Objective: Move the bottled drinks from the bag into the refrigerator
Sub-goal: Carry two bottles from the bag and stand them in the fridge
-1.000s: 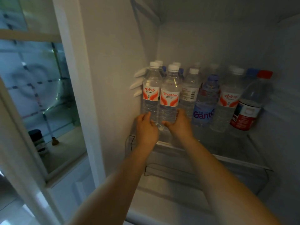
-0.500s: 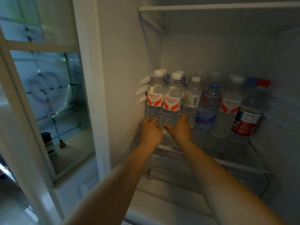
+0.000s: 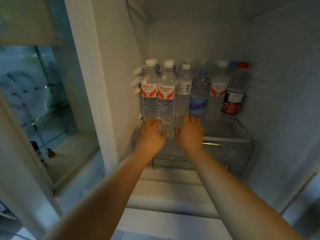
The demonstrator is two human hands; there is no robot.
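Two hands are working at the centre of the frame, low against the front row of bottles standing on the refrigerator shelf (image 3: 226, 139): left hand (image 3: 150, 134) is sitting at the foot of the leftmost Wahaha bottle (image 3: 149, 91), fingers loosely curled and touching its base, not wrapping it, so reading as relaxed rather than grasping; right hand (image 3: 190, 132) is spreading its fingers just right of the second Wahaha bottle (image 3: 165, 94), fingertips reaching toward the white-label bottle (image 3: 183, 89), thumb angling in toward the second bottle's base, holding nothing. Both front bottles are standing upright and touching each other, mid-left of the frame, tight beside the refrigerator's left wall (image 3: 121, 70). Further right in the row a blue-label bottle (image 3: 198, 97), another red-label bottle (image 3: 217, 94) and a red-capped bottle (image 3: 233, 94) are filling the shelf toward centre right; more caps are showing behind, too blurry to count. Bag is not showing anywhere in the frame. Step judged: placing is finishing, hands are nudging or squaring the two bottles into line. Next move is likely calling for drawing both hands straight out toward the lower frame without clipping the bases, then going for the bag; tipping the tightly packed row is looking like the main risk. Clear drawer (image 3: 225, 153) is sitting below the shelf, a window (image 3: 38, 94) is filling the left of the frame
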